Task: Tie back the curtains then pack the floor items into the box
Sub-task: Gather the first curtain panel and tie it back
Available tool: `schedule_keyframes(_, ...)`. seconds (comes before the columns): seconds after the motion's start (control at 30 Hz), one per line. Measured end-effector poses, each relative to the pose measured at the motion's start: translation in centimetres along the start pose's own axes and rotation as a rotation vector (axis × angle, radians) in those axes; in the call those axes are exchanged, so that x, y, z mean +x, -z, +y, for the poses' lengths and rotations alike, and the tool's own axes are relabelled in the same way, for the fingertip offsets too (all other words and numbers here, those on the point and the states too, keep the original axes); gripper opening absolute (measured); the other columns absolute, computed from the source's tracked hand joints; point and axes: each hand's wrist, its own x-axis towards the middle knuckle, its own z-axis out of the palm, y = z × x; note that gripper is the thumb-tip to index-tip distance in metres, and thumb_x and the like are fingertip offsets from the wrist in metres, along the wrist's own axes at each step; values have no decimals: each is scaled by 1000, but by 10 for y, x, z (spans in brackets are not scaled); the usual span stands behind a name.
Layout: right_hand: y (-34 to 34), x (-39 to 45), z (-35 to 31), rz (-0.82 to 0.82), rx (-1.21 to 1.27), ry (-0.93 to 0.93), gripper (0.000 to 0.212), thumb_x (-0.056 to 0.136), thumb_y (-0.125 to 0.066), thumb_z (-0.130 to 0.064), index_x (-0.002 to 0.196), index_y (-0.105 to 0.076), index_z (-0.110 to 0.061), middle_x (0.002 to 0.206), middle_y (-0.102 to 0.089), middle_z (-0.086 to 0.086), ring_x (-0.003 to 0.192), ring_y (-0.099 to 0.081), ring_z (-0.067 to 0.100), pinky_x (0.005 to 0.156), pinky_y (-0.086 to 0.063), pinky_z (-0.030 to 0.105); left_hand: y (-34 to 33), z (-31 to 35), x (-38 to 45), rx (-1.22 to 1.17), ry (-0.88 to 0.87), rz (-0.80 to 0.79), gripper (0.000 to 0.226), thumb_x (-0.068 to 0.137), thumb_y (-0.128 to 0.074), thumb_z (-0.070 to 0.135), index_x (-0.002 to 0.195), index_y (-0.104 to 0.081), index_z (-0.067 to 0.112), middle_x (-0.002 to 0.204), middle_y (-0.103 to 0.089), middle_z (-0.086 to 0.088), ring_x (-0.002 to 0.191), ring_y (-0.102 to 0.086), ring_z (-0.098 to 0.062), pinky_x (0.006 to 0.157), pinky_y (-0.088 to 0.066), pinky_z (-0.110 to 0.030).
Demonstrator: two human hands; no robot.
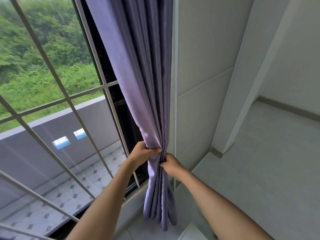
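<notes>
Curtain: the purple curtain (138,84) is hanging bunched into folds between the window (52,84) and the wall (204,66), its hem ending just above the floor (259,161).
Left hand: the left hand (141,153) is gripping the bunch from the window side, its fingers (152,150) curling round the front of the folds at the narrowest point.
Right hand: the right hand (170,164) is pinching the wall-side folds just below the left hand, with its fingers tucking into the cloth.
Gap: the two hands are lying close together, with only a few folds between them.
Hidden: the right fingertips are sinking into the folds, and something small and dark is showing there, too small to tell what. The curtain's top is being cut off by the upper edge.
</notes>
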Motion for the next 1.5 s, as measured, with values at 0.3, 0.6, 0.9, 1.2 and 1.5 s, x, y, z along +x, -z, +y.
schedule_keyframes(0.3,-6,-28,21,285,311,98,74,73,-73,-7,131,-36,-35,123,-50,-12,107,-60,10,91,-53,28,-9,0,-8,-111,22,39,15,78,-75,14,90,-70,6,88,-74,-7,83,-72,-18,77,-56,-28)
schedule_keyframes(0.6,16,-19,19,113,172,83,31,77,-77,-32,104,-62,-34,93,-71,-14,82,-67,3,76,-53,21,-10,2,-10,-91,51,-11,26,77,-77,18,97,-69,4,90,-74,-6,85,-71,-19,75,-56,-25)
schedule_keyframes(0.9,4,-4,32,315,-100,154,38,73,-67,-57,96,-67,-26,83,-66,0,77,-64,14,68,-55,28,-25,-13,-20,0,-60,282,26,71,-80,30,87,-66,16,81,-72,-1,78,-68,-20,72,-57,-35)
schedule_keyframes(1.2,-20,-16,28,518,-74,300,22,89,-63,-37,98,-62,-16,86,-63,-2,80,-61,15,61,-40,10,-33,-15,-32,240,-191,470,22,79,-72,22,70,-58,9,60,-59,-1,62,-51,-19,53,-41,-29)
schedule_keyframes(1.5,-36,7,10,484,-77,236,28,90,-62,-36,100,-56,-10,77,-64,1,72,-65,20,60,-44,22,-23,-16,-23,236,-116,538,18,86,-66,16,72,-64,5,61,-65,-2,51,-52,-6,48,-38,-13)
